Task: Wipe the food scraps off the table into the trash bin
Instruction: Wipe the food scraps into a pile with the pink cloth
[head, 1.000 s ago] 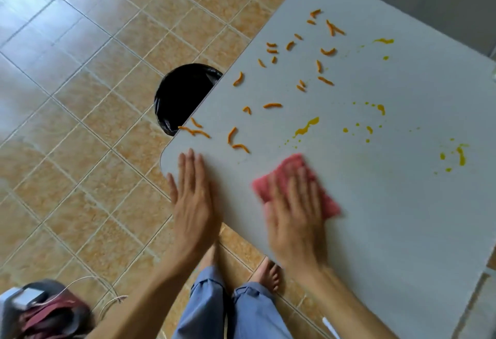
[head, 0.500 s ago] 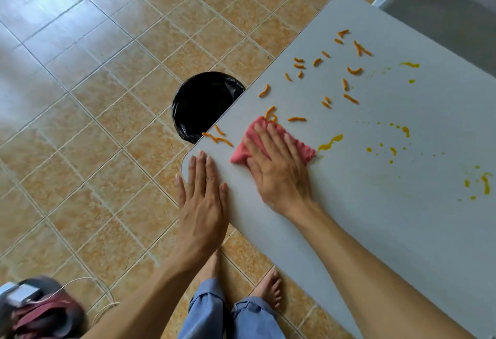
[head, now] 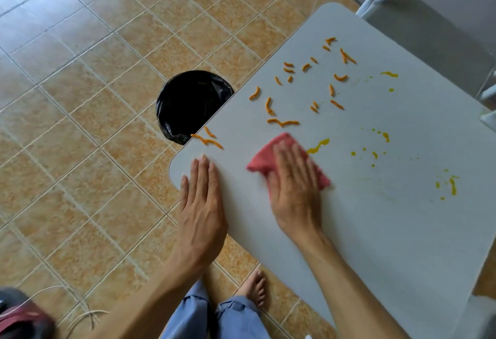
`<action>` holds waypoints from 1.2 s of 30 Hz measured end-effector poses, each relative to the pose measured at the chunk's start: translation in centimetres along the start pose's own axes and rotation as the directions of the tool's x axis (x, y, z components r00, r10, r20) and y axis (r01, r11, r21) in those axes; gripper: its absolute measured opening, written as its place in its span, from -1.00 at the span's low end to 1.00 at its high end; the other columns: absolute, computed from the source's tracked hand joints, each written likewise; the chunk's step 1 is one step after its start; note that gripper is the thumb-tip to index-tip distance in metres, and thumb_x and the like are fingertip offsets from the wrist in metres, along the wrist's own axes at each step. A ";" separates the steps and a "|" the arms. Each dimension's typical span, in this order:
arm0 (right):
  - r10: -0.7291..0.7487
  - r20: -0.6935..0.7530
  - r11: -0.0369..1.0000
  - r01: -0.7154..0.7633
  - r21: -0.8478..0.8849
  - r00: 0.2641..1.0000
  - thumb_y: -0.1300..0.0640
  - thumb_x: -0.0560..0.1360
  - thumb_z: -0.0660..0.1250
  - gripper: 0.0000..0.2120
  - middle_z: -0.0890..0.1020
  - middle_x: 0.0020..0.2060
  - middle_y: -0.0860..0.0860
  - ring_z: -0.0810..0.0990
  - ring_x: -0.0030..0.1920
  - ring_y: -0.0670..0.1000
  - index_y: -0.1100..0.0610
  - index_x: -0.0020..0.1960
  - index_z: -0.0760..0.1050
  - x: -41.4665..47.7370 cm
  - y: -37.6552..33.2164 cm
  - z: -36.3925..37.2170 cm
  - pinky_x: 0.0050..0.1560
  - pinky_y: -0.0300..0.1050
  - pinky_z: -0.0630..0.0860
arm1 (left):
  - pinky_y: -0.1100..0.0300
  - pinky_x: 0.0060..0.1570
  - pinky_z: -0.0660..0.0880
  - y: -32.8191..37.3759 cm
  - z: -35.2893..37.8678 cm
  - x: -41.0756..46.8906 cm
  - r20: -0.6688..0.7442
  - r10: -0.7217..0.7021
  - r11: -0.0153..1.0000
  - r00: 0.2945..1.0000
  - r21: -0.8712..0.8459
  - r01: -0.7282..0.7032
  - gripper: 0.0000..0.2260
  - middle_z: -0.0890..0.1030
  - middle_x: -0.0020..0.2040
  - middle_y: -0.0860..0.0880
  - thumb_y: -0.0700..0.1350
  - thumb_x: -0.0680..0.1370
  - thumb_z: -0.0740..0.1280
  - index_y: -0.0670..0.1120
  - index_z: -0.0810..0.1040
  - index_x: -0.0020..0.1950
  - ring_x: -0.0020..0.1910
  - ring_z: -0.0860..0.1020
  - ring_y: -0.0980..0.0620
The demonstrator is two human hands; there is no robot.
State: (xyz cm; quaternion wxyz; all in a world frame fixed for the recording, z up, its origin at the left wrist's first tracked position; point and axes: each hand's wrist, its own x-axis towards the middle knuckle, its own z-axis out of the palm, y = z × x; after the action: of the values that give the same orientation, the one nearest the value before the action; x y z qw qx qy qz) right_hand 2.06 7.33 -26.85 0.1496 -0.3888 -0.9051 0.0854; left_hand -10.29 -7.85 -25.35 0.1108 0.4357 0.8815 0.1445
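Several orange food scraps (head: 283, 122) and yellow sauce drips (head: 318, 145) lie scattered on the grey table (head: 389, 231). A few scraps (head: 208, 138) sit right at the table's left edge, above the black-lined trash bin (head: 188, 102) on the floor. My right hand (head: 294, 191) presses flat on a pink cloth (head: 267, 160) on the table, just below the nearest scraps. My left hand (head: 201, 204) lies flat and open on the table's near left corner, holding nothing.
Tan tiled floor (head: 80, 124) surrounds the table. A grey chair (head: 429, 30) stands beyond the table's far side. A dark and red object with a white cable (head: 24, 317) lies at the bottom left. My bare feet and blue trousers (head: 214, 317) are under the table's near edge.
My right hand and the cloth have slid back to the right and towards me, away from the table's left edge. Some scraps now lie a little farther up. The left hand has stayed in place.
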 end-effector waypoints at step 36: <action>0.674 -0.205 0.682 -0.704 -0.196 0.710 -0.20 0.62 0.12 -0.52 0.31 0.54 0.24 0.26 0.54 0.34 -0.14 0.51 0.39 1.4 8.8 -3.2 0.48 0.33 0.24 | -0.10 0.55 -0.07 12.9 4.2 9.4 0.124 0.338 0.941 0.933 -0.045 -0.335 -0.50 0.06 0.60 -0.15 -0.09 0.64 0.00 -0.23 0.09 0.57 0.60 -0.02 -0.06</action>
State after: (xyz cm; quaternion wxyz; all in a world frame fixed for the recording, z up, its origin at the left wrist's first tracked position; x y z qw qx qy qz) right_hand 8.15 14.49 -25.93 0.1064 -0.7212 -0.6845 -0.0065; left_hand -5.00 7.82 -25.39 0.1466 0.5872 0.7831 0.1430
